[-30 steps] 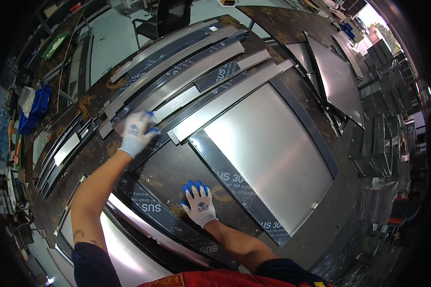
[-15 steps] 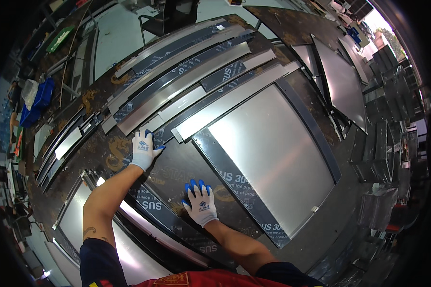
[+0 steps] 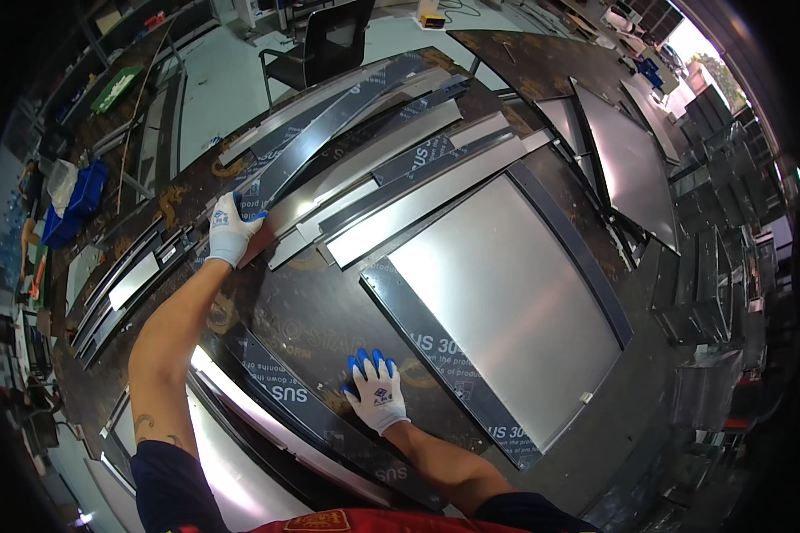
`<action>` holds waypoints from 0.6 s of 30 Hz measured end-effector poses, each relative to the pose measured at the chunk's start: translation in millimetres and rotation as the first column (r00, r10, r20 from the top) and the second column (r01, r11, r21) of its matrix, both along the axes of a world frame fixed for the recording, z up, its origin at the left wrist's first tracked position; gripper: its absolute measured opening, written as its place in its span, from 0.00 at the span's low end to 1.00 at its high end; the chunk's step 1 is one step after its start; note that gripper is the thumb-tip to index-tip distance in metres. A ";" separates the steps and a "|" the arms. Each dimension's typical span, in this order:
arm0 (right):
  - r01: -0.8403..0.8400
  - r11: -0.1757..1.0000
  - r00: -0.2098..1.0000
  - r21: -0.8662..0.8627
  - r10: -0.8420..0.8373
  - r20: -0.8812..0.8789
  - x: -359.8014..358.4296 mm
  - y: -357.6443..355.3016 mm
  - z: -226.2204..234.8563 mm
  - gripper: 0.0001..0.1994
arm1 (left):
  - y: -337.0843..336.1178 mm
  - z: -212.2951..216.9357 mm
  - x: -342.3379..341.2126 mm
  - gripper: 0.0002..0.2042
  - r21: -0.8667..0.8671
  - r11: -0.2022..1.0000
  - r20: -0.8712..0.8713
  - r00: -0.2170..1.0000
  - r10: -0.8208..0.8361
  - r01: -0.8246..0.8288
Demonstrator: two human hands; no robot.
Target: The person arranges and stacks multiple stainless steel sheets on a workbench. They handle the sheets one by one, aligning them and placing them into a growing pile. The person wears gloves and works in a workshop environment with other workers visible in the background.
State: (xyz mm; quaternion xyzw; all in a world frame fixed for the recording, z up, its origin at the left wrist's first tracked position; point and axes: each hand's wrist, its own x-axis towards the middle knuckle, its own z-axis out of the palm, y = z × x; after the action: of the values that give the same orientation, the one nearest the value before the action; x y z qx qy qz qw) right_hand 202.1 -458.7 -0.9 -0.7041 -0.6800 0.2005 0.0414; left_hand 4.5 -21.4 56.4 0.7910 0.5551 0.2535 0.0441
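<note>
Closest in, the right hand (image 3: 378, 397) in a white glove with blue fingertips lies flat and open, fingers spread, grip on nothing, pressing the dark rusty-brown tabletop (image 3: 316, 306) just beside the big rectangular stainless steel sheet with dark film borders (image 3: 507, 302). A long shiny steel strip (image 3: 267, 426) runs along the near edge. Further out, the left hand (image 3: 231, 231) in the same kind of glove has its grip closed on the near end of a long narrow steel strip with dark protective film (image 3: 329, 124), part of a fanned pile of strips. A black office chair (image 3: 324, 44) sits way back on the floor
</note>
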 end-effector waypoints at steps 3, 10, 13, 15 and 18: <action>-0.005 1.000 1.000 0.004 0.005 0.003 -0.1 -0.7 0.3 0.36 | 2.5 -5.2 4.6 0.35 0.036 0.999 -0.096 0.995 -0.010 0.013; -0.007 1.000 1.000 0.004 0.007 0.006 -0.1 -0.6 1.2 0.36 | -63.9 -23.9 108.5 0.46 -0.179 0.902 -0.379 0.818 -0.432 0.393; -0.011 1.000 1.000 -0.027 0.011 0.002 1.1 -0.7 1.0 0.36 | -96.0 -33.5 141.7 0.52 -0.366 0.838 -0.456 0.707 -0.541 0.405; -0.008 1.000 1.000 -0.009 0.008 -0.012 2.2 -1.1 -0.2 0.36 | -98.7 -40.5 151.6 0.46 -0.286 0.882 -0.421 0.778 -0.466 0.374; -0.003 0.999 1.000 0.034 0.004 -0.024 2.6 -2.6 -2.5 0.35 | -87.9 -50.8 151.8 0.30 -0.140 0.935 -0.330 0.875 -0.355 0.326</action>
State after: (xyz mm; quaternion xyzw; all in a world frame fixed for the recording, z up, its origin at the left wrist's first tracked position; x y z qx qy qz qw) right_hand 204.7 -461.3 -3.4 -0.6996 -0.6840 0.1975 0.0613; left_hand 156.3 -109.3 5.6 0.9062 0.4157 0.0746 0.0200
